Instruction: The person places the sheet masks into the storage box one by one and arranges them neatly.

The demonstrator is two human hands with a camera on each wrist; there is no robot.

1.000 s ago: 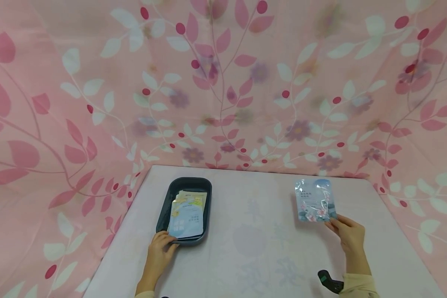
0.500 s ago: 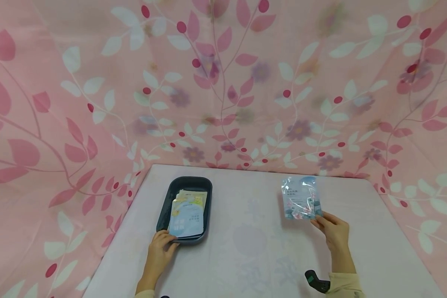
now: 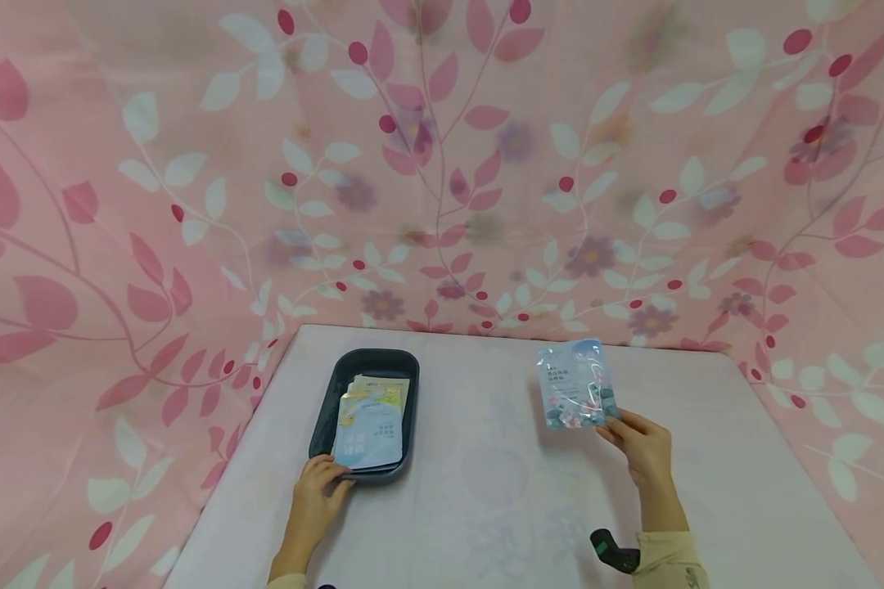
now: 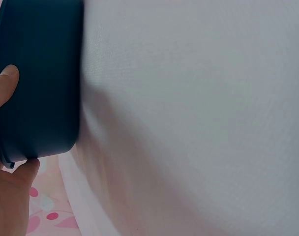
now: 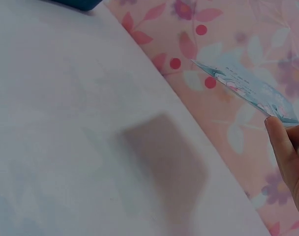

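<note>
My right hand (image 3: 642, 448) pinches a shiny light-blue sachet (image 3: 576, 384) by its lower right corner, with small print and pink flowers on its front. In the right wrist view the sachet (image 5: 253, 91) is raised over the table and casts a shadow there. On the left stands a dark teal tray (image 3: 412, 393), its near left corner gripped by my left hand (image 3: 317, 499). Thumb and fingers hold the tray's rim and wall (image 4: 46, 93) in the left wrist view. Inside the tray lie several flat packets, a blue and yellow packet (image 3: 372, 429) on top.
The table (image 3: 479, 515) wears a white cloth with faint prints. Pink floral fabric (image 3: 442, 164) hangs behind it and along both sides. A black device (image 3: 614, 552) sits at my right wrist.
My right hand has carried the sachet leftward and slightly farther up the view, toward the tray's side. The left hand and the tray stay where they were.
</note>
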